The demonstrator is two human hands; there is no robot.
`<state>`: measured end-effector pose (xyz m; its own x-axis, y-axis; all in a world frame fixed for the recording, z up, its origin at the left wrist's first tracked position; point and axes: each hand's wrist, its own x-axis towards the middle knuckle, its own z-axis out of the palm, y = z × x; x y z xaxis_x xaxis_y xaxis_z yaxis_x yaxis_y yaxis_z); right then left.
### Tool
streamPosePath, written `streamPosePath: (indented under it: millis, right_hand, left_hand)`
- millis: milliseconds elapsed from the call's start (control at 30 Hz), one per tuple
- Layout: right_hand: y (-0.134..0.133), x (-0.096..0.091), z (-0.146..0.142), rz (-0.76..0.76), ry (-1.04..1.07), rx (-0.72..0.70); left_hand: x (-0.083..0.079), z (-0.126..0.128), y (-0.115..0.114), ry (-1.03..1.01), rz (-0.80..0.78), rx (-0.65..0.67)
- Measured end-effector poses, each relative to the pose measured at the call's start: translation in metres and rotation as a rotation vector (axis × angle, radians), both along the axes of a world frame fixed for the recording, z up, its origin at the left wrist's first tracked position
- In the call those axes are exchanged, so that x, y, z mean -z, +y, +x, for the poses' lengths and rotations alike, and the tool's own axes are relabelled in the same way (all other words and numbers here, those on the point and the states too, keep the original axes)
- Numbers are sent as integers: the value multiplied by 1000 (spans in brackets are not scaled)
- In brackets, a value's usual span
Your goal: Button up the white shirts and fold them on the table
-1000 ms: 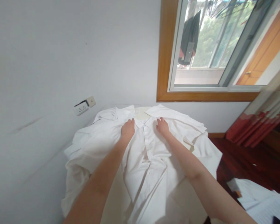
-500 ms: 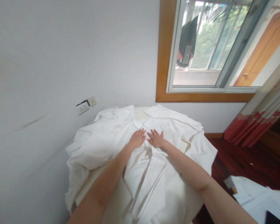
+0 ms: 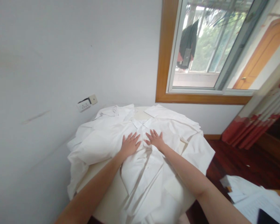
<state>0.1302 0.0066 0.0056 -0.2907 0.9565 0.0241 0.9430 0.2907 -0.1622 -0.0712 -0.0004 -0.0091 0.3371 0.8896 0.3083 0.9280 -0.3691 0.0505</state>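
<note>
A white shirt [image 3: 140, 174] lies spread over a round cream table [image 3: 102, 189], its collar toward the wall and its lower front creased and bunched toward me. My left hand [image 3: 130, 144] rests flat on the shirt's left front, fingers spread. On the other side of the button strip, my right hand [image 3: 155, 139] also lies flat with its fingers apart, touching the cloth just below the collar. Neither hand grips the fabric. More white cloth covers the table at left and right and hangs over its edges.
A white wall with a power socket [image 3: 84, 105] stands behind the table. Above right is a wood-framed window [image 3: 163, 98]. A red and cream curtain [image 3: 240, 130] hangs at the right. Papers [image 3: 254, 196] and a dark object lie at the lower right, above a dark red floor [image 3: 219, 158].
My left hand has slid left and slightly toward me, away from the right hand, with its fingers spreading wider. My right hand stays almost in place. The view has shifted slightly.
</note>
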Motion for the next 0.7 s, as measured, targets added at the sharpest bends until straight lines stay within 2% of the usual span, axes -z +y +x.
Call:
streamPosePath:
  millis: [167, 267, 400, 533, 700]
  right_hand:
    - [-4, -9, 30, -4, -7, 33]
    - [-2, -6, 64, 3, -29, 116]
    - [-3, 3, 98, 40, -42, 157]
    - [-6, 8, 108, 108, -40, 151]
    - [-7, 6, 108, 94, -32, 129]
  left_hand:
    - [-1, -7, -6, -28, -55, -77]
    - [-3, -13, -9, -10, -85, -90]
    - [-5, -23, -18, -16, -10, -136]
    - [-2, -32, -25, 15, -15, -78]
    - [2, -39, -24, 22, -7, -36]
